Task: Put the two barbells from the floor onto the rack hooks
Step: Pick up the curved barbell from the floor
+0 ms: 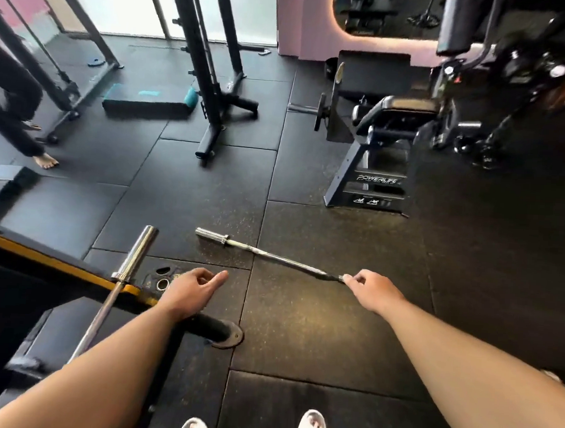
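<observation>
Barbell [266,254], slim chrome, runs from its far-left sleeve toward the near right, right hand [373,290] gripping it; left hand [188,290] loosely open, empty.

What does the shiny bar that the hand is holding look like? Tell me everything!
The barbell is a thin, silvery metal rod with a thicker chrome sleeve and a collar at its far end. No weights are on it. It runs slantwise above the black rubber floor, sleeve end low, maybe touching. The right hand pinches its near end with the fingers; the rest is hidden.
</observation>
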